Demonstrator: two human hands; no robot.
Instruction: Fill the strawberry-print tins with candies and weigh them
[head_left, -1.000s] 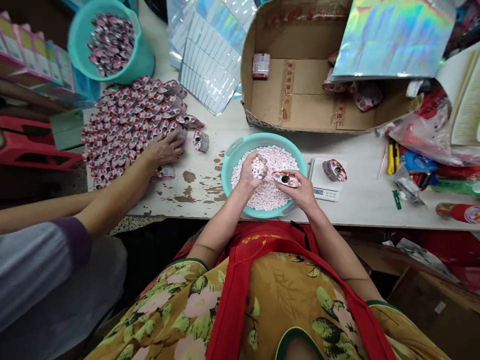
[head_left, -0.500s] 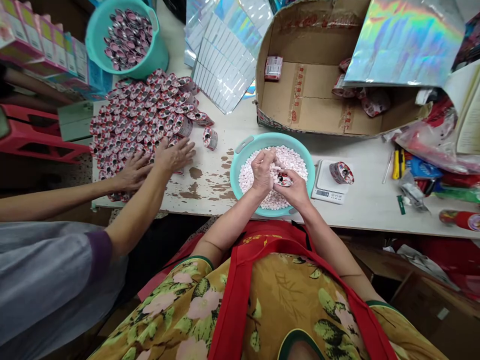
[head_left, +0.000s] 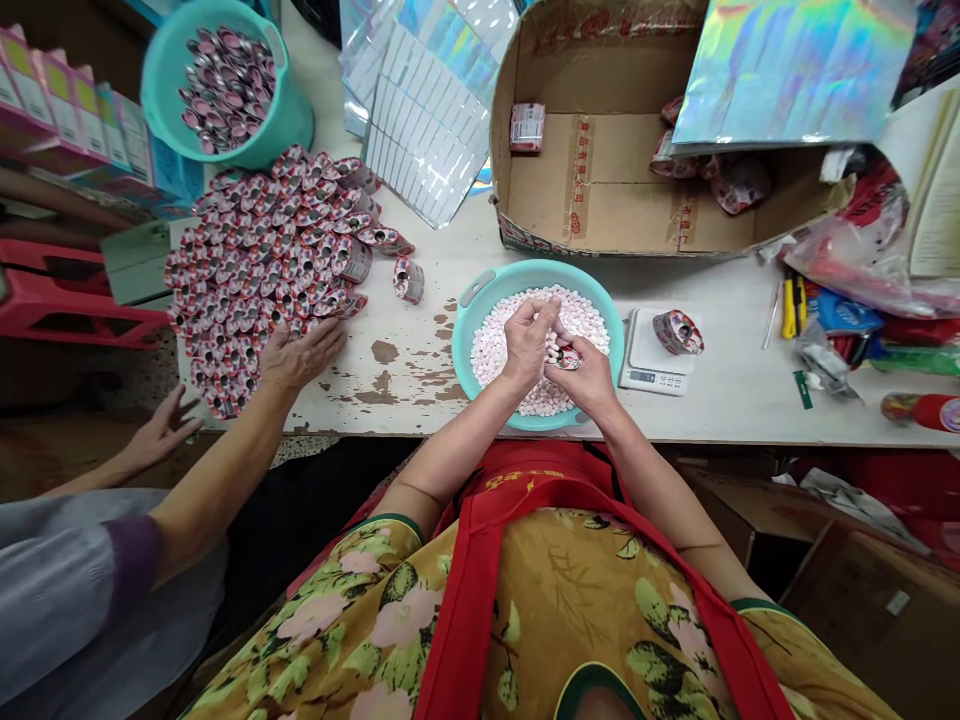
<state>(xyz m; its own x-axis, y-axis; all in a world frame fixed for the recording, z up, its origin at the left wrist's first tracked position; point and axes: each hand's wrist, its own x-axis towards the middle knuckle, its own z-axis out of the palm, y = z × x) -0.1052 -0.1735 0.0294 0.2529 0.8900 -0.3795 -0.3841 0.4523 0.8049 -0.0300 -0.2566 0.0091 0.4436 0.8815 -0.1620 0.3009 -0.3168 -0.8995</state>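
Note:
Over a turquoise basin (head_left: 463, 352) of small pale pink candies (head_left: 495, 325), my two hands meet. My right hand (head_left: 589, 378) is closed round a small red-and-white printed container (head_left: 570, 358), its open mouth turned toward the other hand. At that mouth, my left hand (head_left: 527, 338) is closed, fingers bunched, with a few candies showing at its edge. Its palm side is hidden. Just right of the basin, a similar printed container (head_left: 679, 332) rests on a white digital scale (head_left: 654, 362).
A co-worker's hand (head_left: 304, 352) touches a large cluster of printed containers (head_left: 255, 260) at left; the other hand (head_left: 159, 430) is off the table edge. Behind stand a turquoise bucket of caps (head_left: 289, 120), silvery sheets (head_left: 427, 130) and a cardboard box (head_left: 630, 200). One container (head_left: 408, 280) stands apart.
The view has shifted slightly. The co-worker's one hand has drawn back off the containers past the table edge, the other moved left and nearer. My hands stay together over the basin.

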